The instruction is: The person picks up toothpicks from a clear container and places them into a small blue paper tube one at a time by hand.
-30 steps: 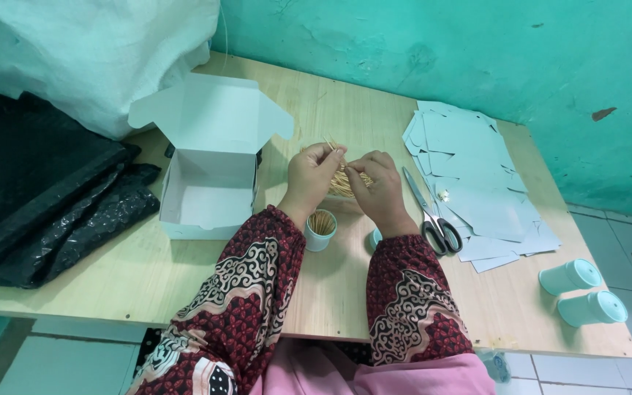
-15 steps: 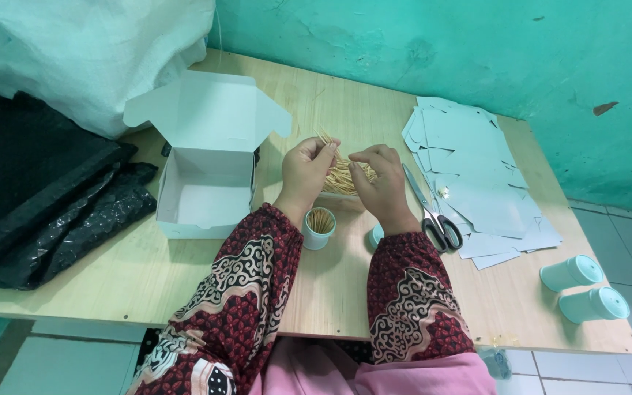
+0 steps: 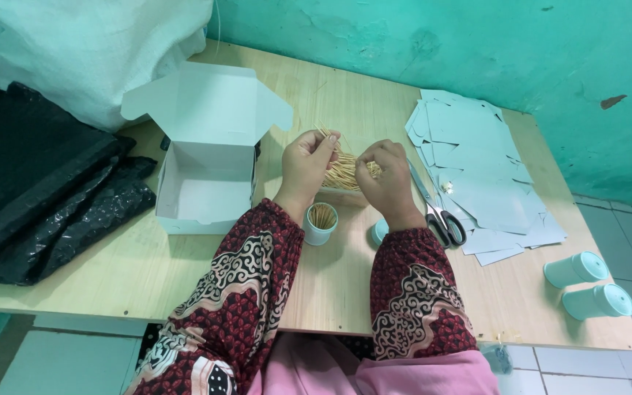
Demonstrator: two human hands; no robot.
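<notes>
Head view: both hands work a bundle of toothpicks (image 3: 343, 172) above the tabletop (image 3: 360, 278); left hand (image 3: 310, 162) and right hand (image 3: 382, 178) have fingers pinched closed on them, near a small filled cup (image 3: 321, 223) beside an open white box (image 3: 202, 157)

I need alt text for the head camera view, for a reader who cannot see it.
Two hands, left and right, hold a bunch of toothpicks over a wooden table. A small cup of toothpicks stands below them, an open white box to the left, scissors and flat card sheets to the right.
</notes>
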